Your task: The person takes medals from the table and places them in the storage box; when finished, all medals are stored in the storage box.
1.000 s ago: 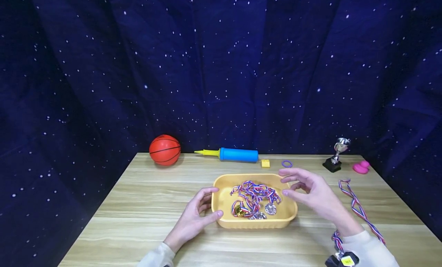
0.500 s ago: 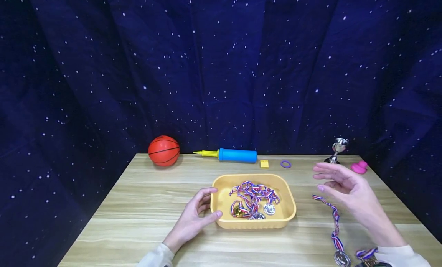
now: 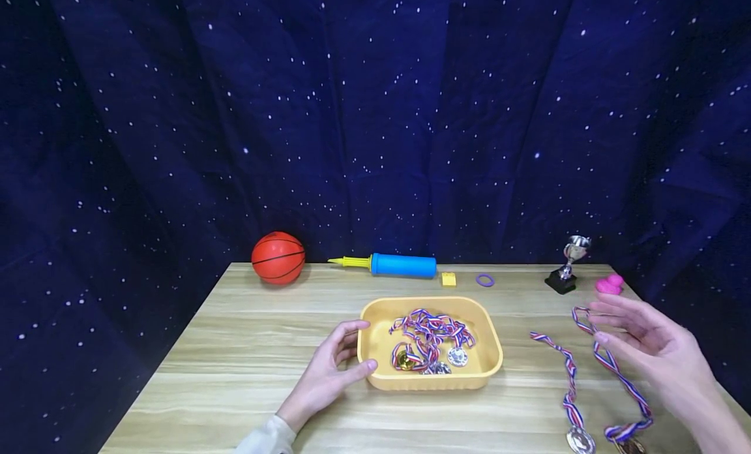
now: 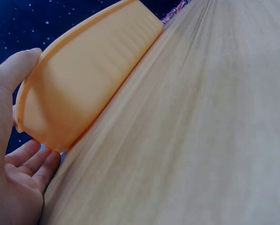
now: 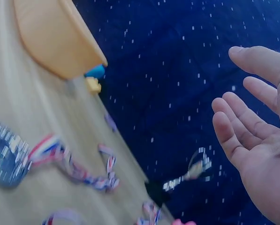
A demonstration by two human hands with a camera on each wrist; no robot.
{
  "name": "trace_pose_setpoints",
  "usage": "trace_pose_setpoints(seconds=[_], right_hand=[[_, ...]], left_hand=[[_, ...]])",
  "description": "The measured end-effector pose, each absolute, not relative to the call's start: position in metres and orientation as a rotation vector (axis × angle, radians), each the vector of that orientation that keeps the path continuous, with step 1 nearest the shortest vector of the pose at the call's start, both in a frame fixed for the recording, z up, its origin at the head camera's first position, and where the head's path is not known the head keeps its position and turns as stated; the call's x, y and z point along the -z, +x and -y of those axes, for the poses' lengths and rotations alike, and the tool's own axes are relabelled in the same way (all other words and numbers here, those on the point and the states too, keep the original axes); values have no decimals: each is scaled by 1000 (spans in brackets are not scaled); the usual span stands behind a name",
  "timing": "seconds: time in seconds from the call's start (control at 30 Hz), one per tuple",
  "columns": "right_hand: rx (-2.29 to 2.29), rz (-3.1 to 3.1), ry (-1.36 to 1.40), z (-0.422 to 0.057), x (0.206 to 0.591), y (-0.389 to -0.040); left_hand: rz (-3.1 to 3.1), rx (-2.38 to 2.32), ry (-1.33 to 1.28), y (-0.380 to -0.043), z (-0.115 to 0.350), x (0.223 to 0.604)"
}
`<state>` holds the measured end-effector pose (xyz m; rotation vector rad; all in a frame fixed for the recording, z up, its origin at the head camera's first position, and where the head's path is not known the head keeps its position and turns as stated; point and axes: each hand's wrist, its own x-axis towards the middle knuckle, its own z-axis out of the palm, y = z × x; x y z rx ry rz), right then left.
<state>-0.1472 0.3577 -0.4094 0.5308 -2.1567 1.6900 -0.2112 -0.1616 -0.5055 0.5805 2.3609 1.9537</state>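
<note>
A yellow plastic tub (image 3: 431, 382) stands on the table with several medals on red, white and blue ribbons inside, one gold medal (image 3: 406, 359) and a silver medal (image 3: 457, 357) among them. My left hand (image 3: 328, 369) holds the tub's left end, thumb on the near rim and fingers round the end wall. My right hand (image 3: 663, 356), fingers loosely spread and holding nothing, hovers at the right. Left of it lies a silver medal (image 3: 581, 439) on its ribbon. Beside that is a bronze-coloured medal (image 3: 630, 446), partly cut off, its ribbon (image 3: 616, 369) running up beside my right fingers.
Along the back of the table are a red basketball (image 3: 278, 258), a blue and yellow hand pump (image 3: 403, 265), a yellow block (image 3: 448, 279), a purple ring (image 3: 485, 280), a silver trophy cup (image 3: 569, 265) and a pink object (image 3: 610, 284). A dark starry curtain (image 3: 375, 115) hangs behind.
My right hand has moved from the tub's right end out to the right, uncovering the two ribboned medals on the table. The left hand and tub have stayed put.
</note>
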Motion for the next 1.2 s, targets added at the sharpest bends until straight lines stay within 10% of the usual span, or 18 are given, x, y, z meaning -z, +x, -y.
trace_pose_setpoints(seconds=[0.87, 1.2], right_hand=[[-1812, 2135, 307, -419, 524, -96], [-1204, 2492, 177, -419, 538, -96]], left_hand=[[-2368, -1946, 595, -212, 162, 506], [-2359, -1953, 596, -212, 162, 507]])
